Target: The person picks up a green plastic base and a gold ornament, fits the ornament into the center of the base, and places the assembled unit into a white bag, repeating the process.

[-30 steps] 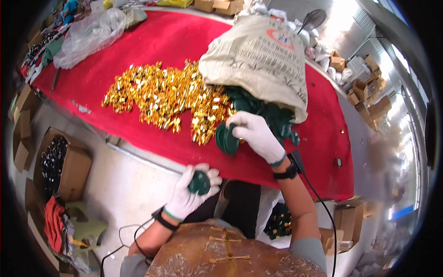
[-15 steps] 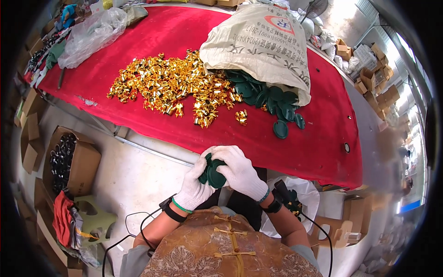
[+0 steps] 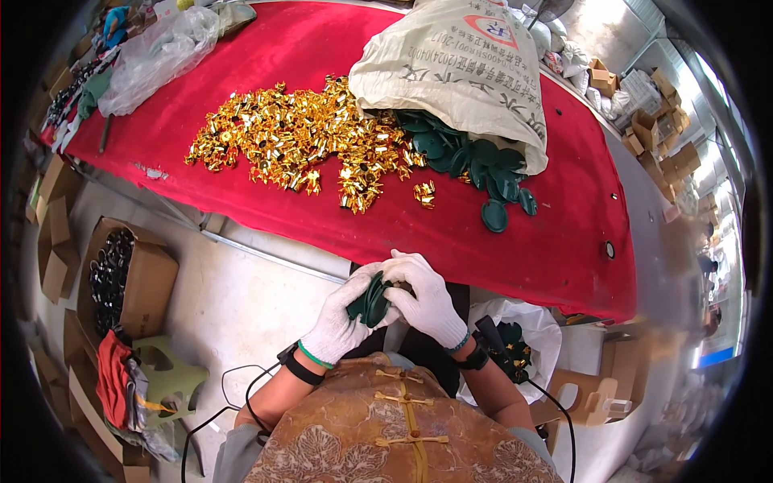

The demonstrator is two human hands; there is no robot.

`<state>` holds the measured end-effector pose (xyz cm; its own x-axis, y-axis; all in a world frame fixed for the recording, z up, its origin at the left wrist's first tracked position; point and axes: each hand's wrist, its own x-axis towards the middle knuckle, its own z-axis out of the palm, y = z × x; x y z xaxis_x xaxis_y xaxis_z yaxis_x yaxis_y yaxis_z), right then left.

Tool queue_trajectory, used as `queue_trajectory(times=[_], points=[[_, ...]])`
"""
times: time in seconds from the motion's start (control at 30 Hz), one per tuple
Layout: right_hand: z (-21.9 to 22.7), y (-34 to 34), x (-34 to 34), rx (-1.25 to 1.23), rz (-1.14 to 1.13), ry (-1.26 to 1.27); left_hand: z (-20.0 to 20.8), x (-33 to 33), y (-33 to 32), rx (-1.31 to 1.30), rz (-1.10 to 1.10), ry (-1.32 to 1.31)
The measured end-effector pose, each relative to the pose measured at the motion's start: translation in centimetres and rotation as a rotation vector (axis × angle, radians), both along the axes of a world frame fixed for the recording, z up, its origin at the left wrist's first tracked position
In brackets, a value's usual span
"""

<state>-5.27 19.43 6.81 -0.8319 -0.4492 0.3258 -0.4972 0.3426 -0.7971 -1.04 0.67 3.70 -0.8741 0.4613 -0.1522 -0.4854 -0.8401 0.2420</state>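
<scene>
Smooth green discs held in front of a red table

The left hand wears a white knitted glove with a green edge. It is curled around a small bunch of green discs, flat and round like big coins, which stand on edge side by side. The right hand, in a white glove too, has bent fingers that touch the other side of the bunch. Some of its fingertips are hidden, so I cannot tell how tight it is. The bunch is up off the table, just by its near edge.

Soft red cloth covers the table. On it is a bumpy, shiny heap of gold pieces. Beside the heap lies a pale, creased sack, and more green rounds spill out of its mouth.

Below the table, by the right arm, a thin white plastic bag holds dark green and gold bits. Off to the left, a stiff brown cardboard box is full of shiny black things.
</scene>
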Motion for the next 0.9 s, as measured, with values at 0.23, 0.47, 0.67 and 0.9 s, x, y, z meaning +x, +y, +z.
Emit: queue_trajectory(times=[0.23, 0.47, 0.67, 0.9], points=[[0.7, 0.4, 0.5, -0.264, 0.032, -0.352, 0.2, 0.6, -0.2, 0.124, -0.022, -0.076], [0.7, -0.4, 0.8, -0.068, -0.053, -0.149, 0.2, 1.0, 0.0, 0.070, -0.045, -0.075], [2.8, -1.0, 1.2, 0.005, -0.117, -0.230, 0.0, 1.1, -0.1, 0.081, -0.061, -0.119], [3.4, 0.5, -0.4, -0.063, 0.123, -0.052, -0.1, 1.0, 0.0, 0.025, -0.070, -0.144]])
